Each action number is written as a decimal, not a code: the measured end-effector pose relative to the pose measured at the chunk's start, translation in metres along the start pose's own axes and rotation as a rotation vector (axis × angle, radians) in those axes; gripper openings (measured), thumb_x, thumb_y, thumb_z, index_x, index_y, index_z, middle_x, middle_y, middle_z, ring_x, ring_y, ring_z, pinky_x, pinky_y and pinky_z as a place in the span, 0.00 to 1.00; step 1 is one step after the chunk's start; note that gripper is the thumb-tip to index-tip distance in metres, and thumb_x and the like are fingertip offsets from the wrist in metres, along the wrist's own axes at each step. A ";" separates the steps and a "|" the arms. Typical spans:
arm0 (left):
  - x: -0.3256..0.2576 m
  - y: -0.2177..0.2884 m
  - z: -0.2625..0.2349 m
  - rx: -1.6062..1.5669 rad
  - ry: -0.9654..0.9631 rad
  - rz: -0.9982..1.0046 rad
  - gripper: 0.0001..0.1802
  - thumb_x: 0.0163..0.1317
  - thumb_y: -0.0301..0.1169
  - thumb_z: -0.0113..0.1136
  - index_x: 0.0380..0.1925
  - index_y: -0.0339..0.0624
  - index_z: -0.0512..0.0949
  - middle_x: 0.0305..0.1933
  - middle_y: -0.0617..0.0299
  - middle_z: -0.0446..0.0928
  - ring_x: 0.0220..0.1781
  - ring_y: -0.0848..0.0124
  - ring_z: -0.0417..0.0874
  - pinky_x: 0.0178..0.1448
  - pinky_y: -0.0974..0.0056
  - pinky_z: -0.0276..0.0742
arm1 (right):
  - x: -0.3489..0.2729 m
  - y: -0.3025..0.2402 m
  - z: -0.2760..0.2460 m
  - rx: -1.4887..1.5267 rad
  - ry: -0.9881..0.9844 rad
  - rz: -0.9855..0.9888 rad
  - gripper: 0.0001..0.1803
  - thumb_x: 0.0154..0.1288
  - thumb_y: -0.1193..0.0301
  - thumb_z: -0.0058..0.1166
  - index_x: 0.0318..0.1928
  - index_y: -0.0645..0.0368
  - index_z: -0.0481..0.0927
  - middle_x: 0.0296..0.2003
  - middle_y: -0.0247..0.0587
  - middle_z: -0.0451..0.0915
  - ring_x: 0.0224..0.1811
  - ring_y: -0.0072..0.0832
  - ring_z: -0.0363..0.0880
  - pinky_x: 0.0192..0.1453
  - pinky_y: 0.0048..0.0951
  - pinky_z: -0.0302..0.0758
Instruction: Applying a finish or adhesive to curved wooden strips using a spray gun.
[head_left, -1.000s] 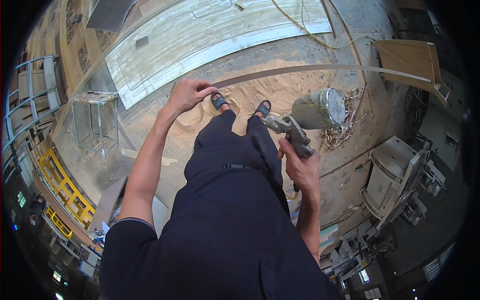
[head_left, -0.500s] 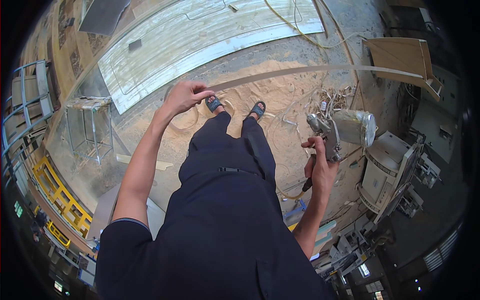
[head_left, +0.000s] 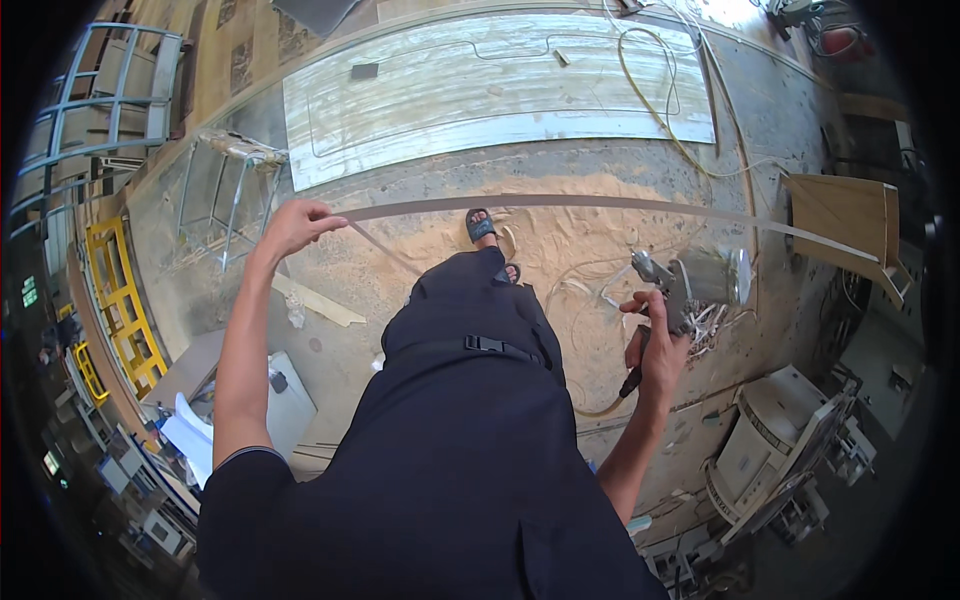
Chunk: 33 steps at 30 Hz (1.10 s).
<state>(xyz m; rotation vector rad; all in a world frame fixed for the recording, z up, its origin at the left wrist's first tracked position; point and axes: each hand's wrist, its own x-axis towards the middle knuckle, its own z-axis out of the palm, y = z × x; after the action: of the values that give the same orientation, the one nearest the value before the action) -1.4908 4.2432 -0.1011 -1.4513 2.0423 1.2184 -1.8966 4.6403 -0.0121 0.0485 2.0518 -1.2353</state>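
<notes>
"Sawdust [head_left: 590, 228] littered the floor [head_left: 320, 345]. Where was the strip [head_left: 560, 201]?"
"Left hand [head_left: 300, 228], arm outstretched, pinched it; it spanned before the panel's [head_left: 480, 95] near edge."
"Right hand [head_left: 662, 350]?"
"Curled, it gripped a spray gun [head_left: 678, 295]."

Long, thin grey-brown strip [head_left: 560, 200]: we hold it stretched left to right, gently arched | metallic spray gun [head_left: 680, 300]: we hold it at right, its grey, cylindrical cup [head_left: 718, 276] pointing rightward

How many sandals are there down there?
2: the front sandal, pictured just below the long brown strip, and the rear sandal, lower right, mostly hidden by the trousers.
</notes>
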 end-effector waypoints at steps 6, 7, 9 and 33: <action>-0.054 0.004 0.000 0.020 0.176 0.056 0.20 0.72 0.45 0.76 0.36 0.35 0.89 0.25 0.68 0.77 0.29 0.78 0.74 0.35 0.66 0.70 | -0.007 0.029 0.014 -0.023 -0.203 -0.035 0.18 0.86 0.57 0.57 0.46 0.60 0.85 0.36 0.39 0.89 0.10 0.14 0.64 0.14 0.24 0.57; -0.059 0.004 0.003 0.014 0.199 0.092 0.20 0.73 0.44 0.74 0.39 0.34 0.88 0.26 0.68 0.77 0.31 0.78 0.73 0.36 0.65 0.70 | -0.010 0.034 0.015 -0.019 -0.202 -0.031 0.18 0.86 0.57 0.57 0.46 0.60 0.85 0.36 0.39 0.89 0.10 0.14 0.64 0.14 0.24 0.57; -0.061 0.000 0.007 0.015 0.219 0.127 0.19 0.74 0.43 0.73 0.41 0.33 0.88 0.28 0.68 0.77 0.32 0.78 0.73 0.37 0.65 0.69 | -0.017 0.041 0.020 -0.121 -0.186 -0.053 0.19 0.87 0.56 0.57 0.45 0.59 0.86 0.36 0.36 0.89 0.10 0.13 0.64 0.15 0.24 0.57; -0.022 -0.047 0.051 0.006 0.079 0.341 0.19 0.75 0.44 0.71 0.50 0.38 0.90 0.35 0.61 0.88 0.37 0.75 0.82 0.46 0.64 0.79 | -0.103 0.083 0.119 -0.136 0.011 0.037 0.26 0.81 0.50 0.66 0.30 0.59 0.83 0.19 0.21 0.66 0.20 0.12 0.59 0.26 0.26 0.55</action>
<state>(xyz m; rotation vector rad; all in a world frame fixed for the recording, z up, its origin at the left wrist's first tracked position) -1.4489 4.2923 -0.1353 -1.1972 2.4184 1.2947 -1.7226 4.6254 -0.0450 0.0286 2.1300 -1.0725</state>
